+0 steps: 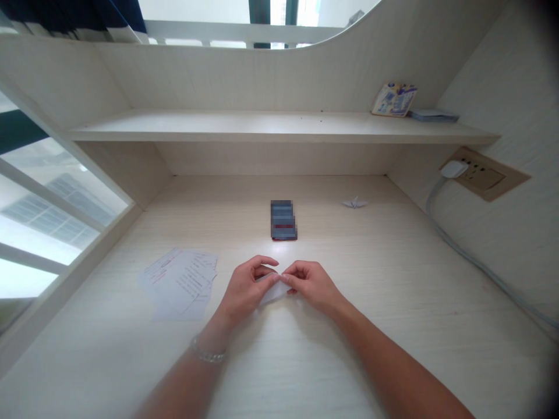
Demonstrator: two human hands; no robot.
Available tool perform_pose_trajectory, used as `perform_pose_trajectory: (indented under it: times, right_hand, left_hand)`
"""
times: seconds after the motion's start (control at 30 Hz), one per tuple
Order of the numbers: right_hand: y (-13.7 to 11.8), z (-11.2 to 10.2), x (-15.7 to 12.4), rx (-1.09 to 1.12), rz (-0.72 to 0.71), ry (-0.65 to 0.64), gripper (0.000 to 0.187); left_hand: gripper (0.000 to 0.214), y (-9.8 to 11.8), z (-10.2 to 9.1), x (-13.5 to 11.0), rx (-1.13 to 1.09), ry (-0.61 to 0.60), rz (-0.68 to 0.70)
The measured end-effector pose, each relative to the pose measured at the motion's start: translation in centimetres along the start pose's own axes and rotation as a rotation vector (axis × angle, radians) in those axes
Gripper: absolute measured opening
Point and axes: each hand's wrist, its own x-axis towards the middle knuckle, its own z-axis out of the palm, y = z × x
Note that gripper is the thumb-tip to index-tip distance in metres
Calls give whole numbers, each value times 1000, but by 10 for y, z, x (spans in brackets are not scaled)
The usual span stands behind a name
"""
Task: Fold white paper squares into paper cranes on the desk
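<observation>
My left hand and my right hand meet over a small piece of white folded paper on the pale wooden desk. Both hands pinch it, thumbs and fingertips pressed on its upper edge. Most of the paper is hidden under my fingers. A thin bracelet sits on my left wrist.
A stack of printed paper sheets lies left of my hands. A phone lies behind them, with a small folded paper crane at the back right. On the shelf sit a carton and a flat object. A plugged wall socket and cable are on the right.
</observation>
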Motion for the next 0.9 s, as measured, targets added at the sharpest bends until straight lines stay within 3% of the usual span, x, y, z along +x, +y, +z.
perform_pose_trajectory:
  times: [0.37, 0.5, 0.73, 0.9]
  right_hand:
    - [1, -4, 2, 89, 25, -14, 26]
    - [-1, -5, 1, 76, 23, 5, 24]
    - [1, 0, 1, 47, -5, 5, 23]
    - [0, 2, 0, 58, 3, -24, 24]
  left_hand:
    - [29, 0, -4, 3, -123, 26, -22]
    - [30, 2, -6, 4, -179, 86, -14]
    - [23, -1, 0, 2, -71, 44, 10]
    - [21, -4, 0, 2, -116, 57, 4]
